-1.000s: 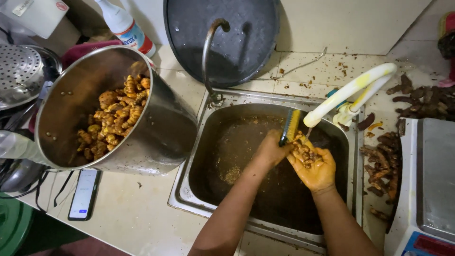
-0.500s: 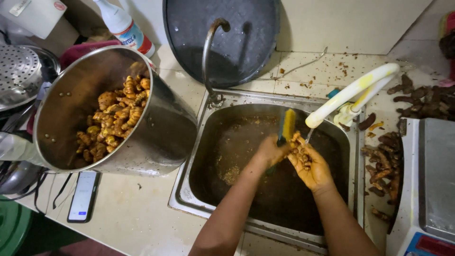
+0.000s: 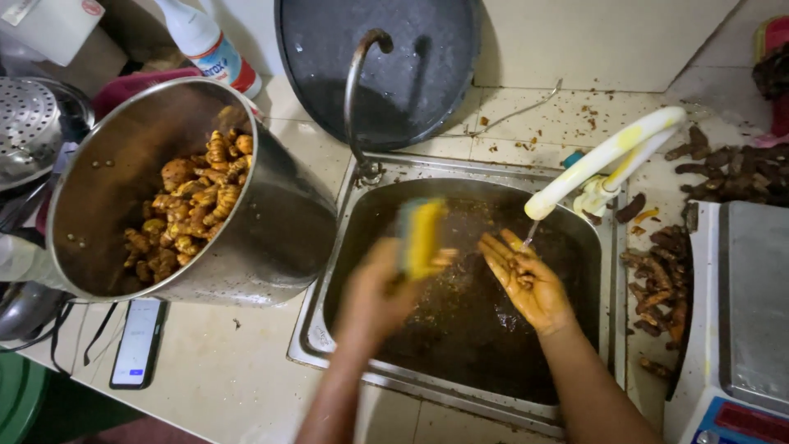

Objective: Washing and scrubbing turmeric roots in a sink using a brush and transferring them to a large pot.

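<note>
- Since 0.5 s ago: left hand has swung left w/ the brush, apart from right hand; both blurred.
- Left hand closed round the yellow-green brush, held above the sink.
- Right hand open, fingers spread, palm up under the tap; small root bits lie on it.
- White bottle, blue-red label, top left behind pot.
- Steel pot tilted, holds knobbly yellow roots.
- Dark unwashed roots right of sink, by scale.
</note>
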